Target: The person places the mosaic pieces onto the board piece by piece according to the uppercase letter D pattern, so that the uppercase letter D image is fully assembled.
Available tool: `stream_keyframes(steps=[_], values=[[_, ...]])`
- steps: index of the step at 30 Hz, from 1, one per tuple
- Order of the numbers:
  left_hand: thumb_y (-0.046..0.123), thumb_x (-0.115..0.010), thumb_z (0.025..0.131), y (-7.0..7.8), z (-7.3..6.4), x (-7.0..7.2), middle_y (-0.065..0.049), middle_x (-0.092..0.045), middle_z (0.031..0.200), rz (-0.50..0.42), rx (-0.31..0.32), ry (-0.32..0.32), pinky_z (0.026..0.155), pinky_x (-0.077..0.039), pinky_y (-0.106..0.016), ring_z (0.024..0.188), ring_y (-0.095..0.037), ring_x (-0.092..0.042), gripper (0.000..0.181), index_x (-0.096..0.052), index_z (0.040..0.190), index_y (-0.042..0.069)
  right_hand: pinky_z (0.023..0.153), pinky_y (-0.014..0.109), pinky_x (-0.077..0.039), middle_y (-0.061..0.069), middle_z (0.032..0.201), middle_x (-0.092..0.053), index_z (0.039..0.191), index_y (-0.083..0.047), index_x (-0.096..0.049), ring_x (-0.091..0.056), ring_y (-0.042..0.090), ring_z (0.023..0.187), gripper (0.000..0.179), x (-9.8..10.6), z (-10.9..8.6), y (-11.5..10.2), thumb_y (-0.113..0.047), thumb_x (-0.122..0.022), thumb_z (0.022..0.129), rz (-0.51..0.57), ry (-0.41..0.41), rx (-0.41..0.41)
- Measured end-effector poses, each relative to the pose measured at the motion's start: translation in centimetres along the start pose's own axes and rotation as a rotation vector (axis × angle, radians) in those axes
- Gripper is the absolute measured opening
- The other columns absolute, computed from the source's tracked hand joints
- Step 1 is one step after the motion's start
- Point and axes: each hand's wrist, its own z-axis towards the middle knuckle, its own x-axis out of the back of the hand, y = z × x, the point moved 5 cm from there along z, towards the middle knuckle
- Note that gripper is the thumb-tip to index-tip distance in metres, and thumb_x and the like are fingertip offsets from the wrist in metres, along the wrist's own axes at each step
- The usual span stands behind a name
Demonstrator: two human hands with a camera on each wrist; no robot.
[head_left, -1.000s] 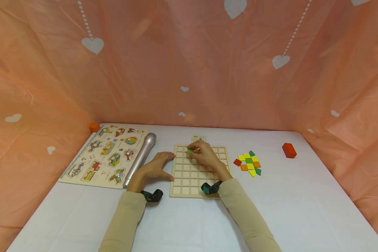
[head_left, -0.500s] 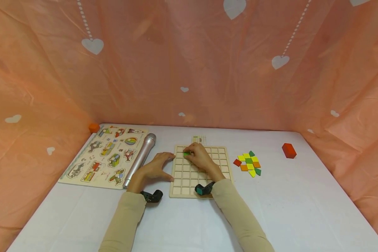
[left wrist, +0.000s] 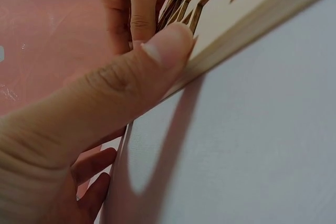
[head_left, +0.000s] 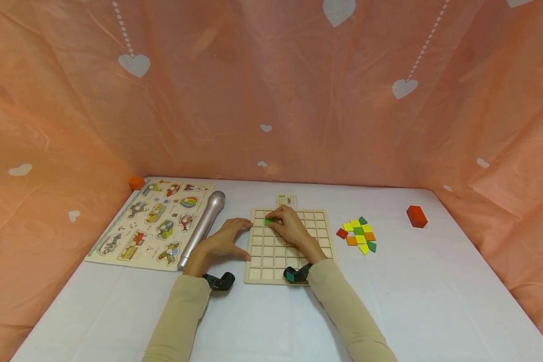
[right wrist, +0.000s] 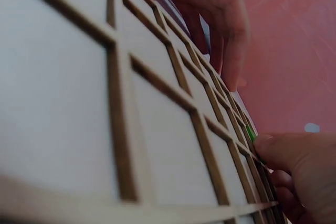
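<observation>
Beige-sleeved left hand (head_left: 225,239), left of frame centre, touches the wooden board (head_left: 268,274) with its grip spread wide, while the green tile (head_left: 267,221), just below frame centre, lies immediately left of the nearer right hand (head_left: 294,229), whose narrow grip pinches its edge.

White table (head_left: 434,301) — gridded board (head_left: 267,261), puzzle (head_left: 148,230), microphone (head_left: 202,230), coloured tiles (head_left: 359,239), red block (head_left: 417,216)

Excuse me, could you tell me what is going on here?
A person's right hand has a green tile in its grip, at a square near the far left corner of a wooden grid board; I cannot tell whether it is fully seated. The left hand touches the board's left edge. No other tile shows on the board, and loose coloured tiles lie to its right.
</observation>
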Motion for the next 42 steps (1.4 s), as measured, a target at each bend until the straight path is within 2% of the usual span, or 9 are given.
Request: stream_keyframes(steps=[6,11,18,26,30,34,38,42], values=[[0.031,-0.084,0.063,-0.2,-0.1,0.1,-0.017,-0.036,0.143,0.011,0.011,0.007,0.113,-0.020,-0.051,0.135,-0.036,-0.024,0.088,-0.042,0.135,0.003,0.083,0.037,-0.050,0.015,0.106,-0.059,0.116,0.001,-0.063,-0.053,0.028,0.097,0.029,0.9,-0.2,-0.1,-0.008,-0.063,0.088,0.005,-0.012,0.016],[0.030,-0.085,0.062,-0.2,-0.1,-0.1,-0.018,-0.037,0.142,0.009,0.004,0.016,0.113,-0.019,-0.051,0.134,-0.037,-0.024,0.088,-0.043,0.134,0.002,0.082,0.042,-0.052,0.017,0.112,-0.057,0.118,0.001,-0.062,-0.053,0.031,0.102,0.030,3.9,-1.2,0.6,-0.009,-0.062,0.089,0.024,0.017,0.010],[0.030,-0.085,0.061,-0.3,-0.3,0.1,-0.019,-0.037,0.142,0.029,0.010,0.020,0.113,-0.019,-0.051,0.134,-0.037,-0.026,0.089,-0.043,0.134,0.002,0.080,0.044,-0.052,0.015,0.111,-0.058,0.117,0.000,-0.062,-0.054,0.029,0.096,0.031,8.4,-3.5,1.9,-0.011,-0.063,0.088,-0.021,0.067,-0.040],[0.031,-0.085,0.061,-0.2,-0.7,0.4,-0.019,-0.037,0.142,0.028,0.012,0.012,0.113,-0.019,-0.052,0.134,-0.038,-0.026,0.088,-0.044,0.134,0.001,0.075,0.046,-0.054,0.016,0.104,-0.062,0.111,0.000,-0.065,-0.059,0.030,0.090,0.027,12.2,-6.8,3.5,-0.005,-0.067,0.084,-0.082,0.116,-0.034],[0.030,-0.085,0.061,0.0,-0.6,0.3,-0.018,-0.037,0.142,0.014,0.012,0.011,0.113,-0.019,-0.051,0.134,-0.037,-0.026,0.088,-0.044,0.134,0.002,0.076,0.046,-0.054,0.016,0.104,-0.063,0.110,0.000,-0.065,-0.059,0.029,0.089,0.026,13.7,-8.4,4.8,-0.004,-0.066,0.084,-0.097,0.101,-0.100],[0.030,-0.085,0.061,0.2,-0.4,0.2,-0.018,-0.037,0.142,0.013,0.010,0.006,0.113,-0.019,-0.051,0.134,-0.037,-0.025,0.088,-0.044,0.134,0.002,0.075,0.042,-0.055,0.017,0.100,-0.064,0.107,0.001,-0.066,-0.059,0.026,0.085,0.023,14.6,-9.7,5.9,-0.001,-0.065,0.083,-0.128,0.051,-0.163],[0.031,-0.085,0.062,0.2,-0.1,0.2,-0.018,-0.036,0.143,0.009,0.003,0.002,0.113,-0.019,-0.050,0.135,-0.036,-0.024,0.088,-0.044,0.134,0.002,0.073,0.035,-0.055,0.015,0.098,-0.064,0.103,0.001,-0.067,-0.057,0.026,0.085,0.019,15.2,-10.6,7.1,0.000,-0.063,0.084,-0.145,-0.008,-0.258],[0.031,-0.085,0.062,0.3,0.0,0.3,-0.020,-0.036,0.142,0.014,-0.016,0.007,0.113,-0.020,-0.050,0.133,-0.037,-0.025,0.087,-0.044,0.133,0.001,0.070,0.029,-0.053,0.015,0.097,-0.062,0.104,0.000,-0.066,-0.055,0.028,0.087,0.019,15.6,-11.3,8.3,0.000,-0.062,0.085,-0.112,-0.056,-0.362]])
